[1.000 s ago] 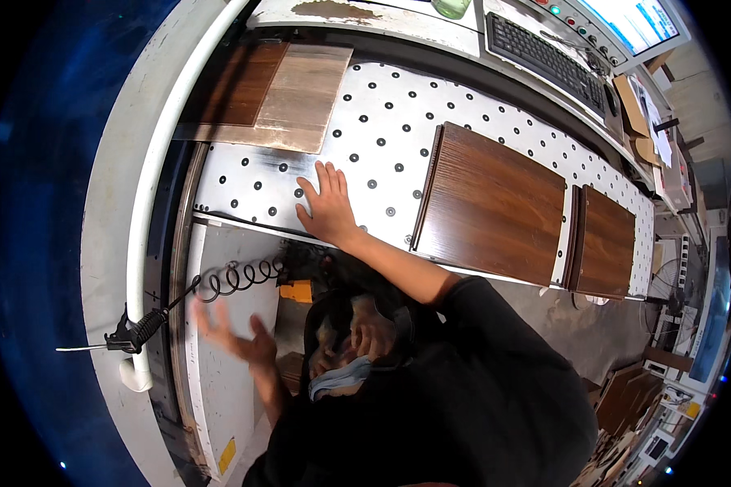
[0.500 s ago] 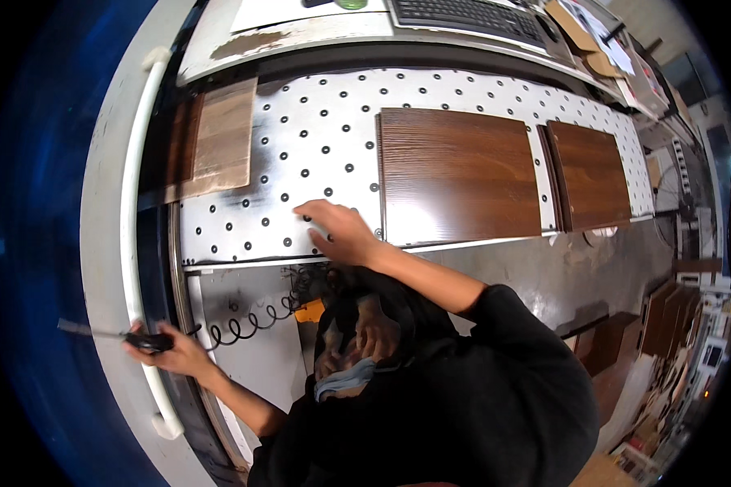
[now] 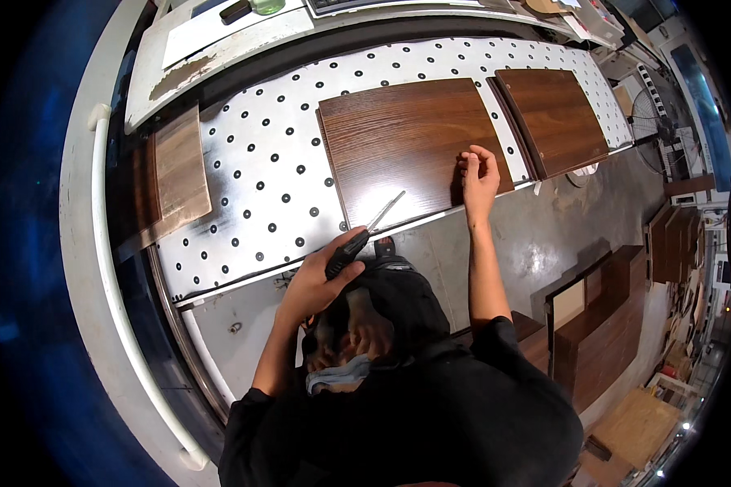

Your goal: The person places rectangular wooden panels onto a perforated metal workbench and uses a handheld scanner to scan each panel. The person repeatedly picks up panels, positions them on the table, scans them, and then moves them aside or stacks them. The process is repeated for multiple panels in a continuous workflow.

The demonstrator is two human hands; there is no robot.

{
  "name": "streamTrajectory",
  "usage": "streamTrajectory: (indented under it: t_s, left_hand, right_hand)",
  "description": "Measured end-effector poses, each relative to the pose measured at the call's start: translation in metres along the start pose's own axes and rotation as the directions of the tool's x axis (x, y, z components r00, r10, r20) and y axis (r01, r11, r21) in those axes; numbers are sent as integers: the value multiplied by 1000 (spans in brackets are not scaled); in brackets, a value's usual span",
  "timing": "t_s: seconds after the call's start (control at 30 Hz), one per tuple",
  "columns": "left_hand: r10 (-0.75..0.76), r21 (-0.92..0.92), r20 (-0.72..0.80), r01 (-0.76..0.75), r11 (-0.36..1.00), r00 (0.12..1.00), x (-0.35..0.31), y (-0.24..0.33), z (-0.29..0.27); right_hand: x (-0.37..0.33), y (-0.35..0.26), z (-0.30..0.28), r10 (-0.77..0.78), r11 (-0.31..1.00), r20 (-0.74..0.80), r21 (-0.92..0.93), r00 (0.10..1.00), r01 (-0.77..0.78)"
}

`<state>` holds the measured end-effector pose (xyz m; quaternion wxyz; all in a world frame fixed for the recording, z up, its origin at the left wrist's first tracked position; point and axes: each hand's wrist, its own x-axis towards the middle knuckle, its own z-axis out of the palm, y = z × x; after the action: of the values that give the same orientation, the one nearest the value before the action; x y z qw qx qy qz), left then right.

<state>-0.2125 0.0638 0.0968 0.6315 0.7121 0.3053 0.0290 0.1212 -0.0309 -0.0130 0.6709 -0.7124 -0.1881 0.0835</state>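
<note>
My left hand (image 3: 307,286) is wrapped round a black air blow gun (image 3: 345,258) at the table's front edge. Its thin metal nozzle points up and right, over the front left corner of a dark brown wood-grain panel (image 3: 406,134). Over that panel's right part hovers my right hand (image 3: 481,185), empty, fingers loosely bent and apart; whether it touches the surface I cannot tell. A second brown panel (image 3: 554,118) lies to the right, across a narrow gap. Both rest on a white table (image 3: 244,191) dotted with black round studs.
A worn wooden board (image 3: 181,166) lies at the table's left end, beside a white rail (image 3: 110,268). Behind stands a chipped white shelf (image 3: 227,49) with a keyboard. Brown cabinet pieces (image 3: 605,333) stand on the floor at right, and a fan (image 3: 648,114) farther back.
My left hand has brought the blow gun from the white rail rightward to the table's front edge. My right hand has moved right, over the larger panel. The view has shifted.
</note>
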Motion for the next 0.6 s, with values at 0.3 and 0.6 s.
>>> streamTrajectory:
  t_s: [0.3,0.6]
  left_hand:
    - [-52,-69,186,66,995,981,1,-2,-6]
    - [-45,-193,-1,44,980,999,-12,-18,9]
  right_hand:
    - [24,18,-5,0,916,38,-402,999,15]
    - [10,5,14,-298,814,40,-512,954,276]
